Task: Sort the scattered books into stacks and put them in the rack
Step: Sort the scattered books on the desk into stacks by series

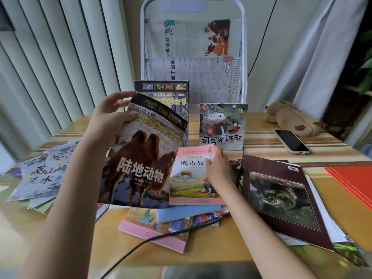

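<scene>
Two bare forearms reach out over the wooden counter [225,244], above a black cable [153,238] and a loose pile of thin picture books with pink and blue covers [161,224]. Taking the glossy dark book with a brown camel on its cover [141,158] as the landmark: it is lifted off the counter and tilted, its top edge bending. The left hand [108,119] holds it at the upper left corner, thumb on the cover and fingers curled behind the top edge. Just right of it, the right hand [218,168] grips the right edge of a small pale storybook with a pink top band [189,178], thumb on its cover. Behind the camel book a similar dark animal encyclopedia [171,93] stands upright, and beside that a small illustrated paperback [223,125]. Farther back rises the white wire-mesh rack [244,47] holding clipped newspaper sheets. Far right lie a maroon softcover with a turtle photo [281,198] and a black smartphone [291,141]; far left, grey-toned booklets [40,178] are spread flat.
</scene>
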